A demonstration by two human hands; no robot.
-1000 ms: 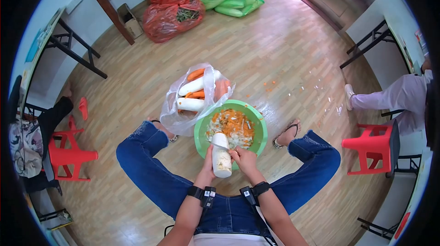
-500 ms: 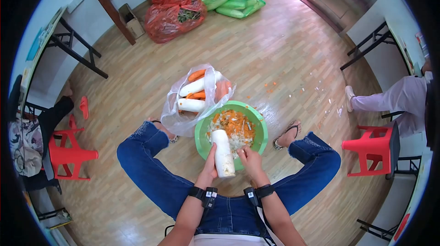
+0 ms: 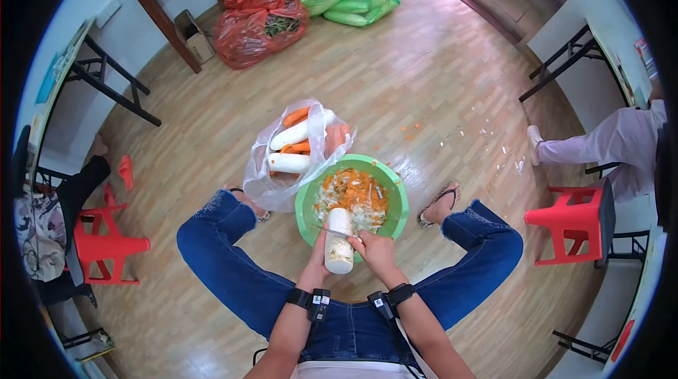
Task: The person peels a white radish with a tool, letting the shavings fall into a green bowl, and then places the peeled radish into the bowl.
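A thick white radish (image 3: pixel 340 255) stands nearly on end over the near rim of a green basin (image 3: pixel 401 202). Its left side rests in my left hand (image 3: pixel 316 260), whose fingers wrap round it. My right hand (image 3: pixel 376 252) is closed on a thin-bladed tool (image 3: pixel 329 231), which lies across the radish's upper face. Orange and white shreds (image 3: pixel 359 194) fill the bottom of the basin. Left of it, a clear plastic bag (image 3: pixel 272 192) holds white radishes (image 3: pixel 289 163) and carrots (image 3: pixel 296 117).
Red (image 3: pixel 258 33) and green (image 3: pixel 353 1) bags of vegetables lie at the back. Red stools stand left (image 3: pixel 113 245) and right (image 3: pixel 565 220), with a seated person's leg (image 3: pixel 586 149) at the right. Scraps (image 3: pixel 519 166) dot the floor.
My right hand has moved left to the radish, and the blade now lies across it. The radish is tipped more toward me, so it looks shorter. The whole view has shifted slightly.
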